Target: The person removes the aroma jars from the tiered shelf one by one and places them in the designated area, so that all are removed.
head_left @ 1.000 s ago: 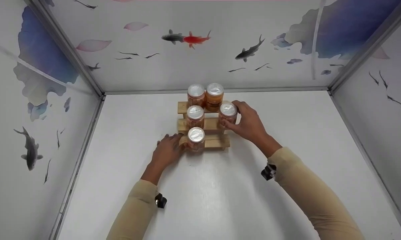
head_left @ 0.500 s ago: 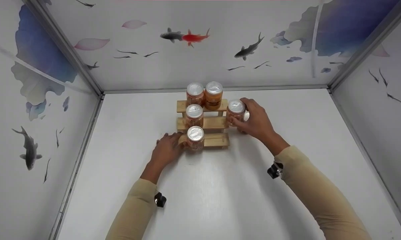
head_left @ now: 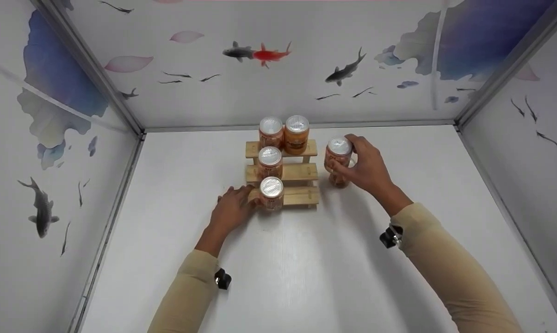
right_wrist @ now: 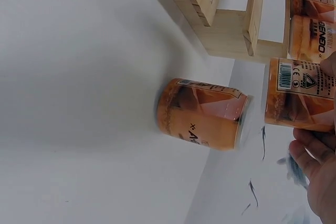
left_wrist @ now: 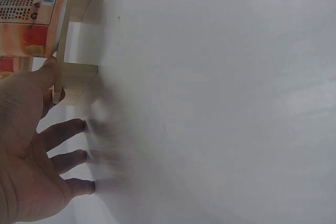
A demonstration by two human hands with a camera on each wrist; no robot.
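Observation:
My right hand [head_left: 370, 171] grips an orange printed can [head_left: 337, 159] by its sides, to the right of the three-tier wooden rack [head_left: 300, 172]. In the right wrist view this held can [right_wrist: 296, 100] is off the table, apart from a similar can [right_wrist: 202, 115] that stands on the white surface. At the rack's lower left end, my left hand [head_left: 232, 210] pinches the lowest step between thumb and forefinger. Its other fingertips [left_wrist: 79, 186] touch the table in the left wrist view. Close to that thumb, a can [head_left: 272, 200] stands on the lowest step.
On the middle step stands one can [head_left: 269, 169] at the left. The top step bears two, a pinkish can [head_left: 270, 138] and an orange one [head_left: 296, 141]. Behind the rack rises a back wall [head_left: 278, 92] painted with fish; side walls flank the white table [head_left: 269, 277].
My right hand has carried its can rightward off the rack's middle step, bringing the standing can beneath it into view. My left hand has stayed on the rack's lowest step.

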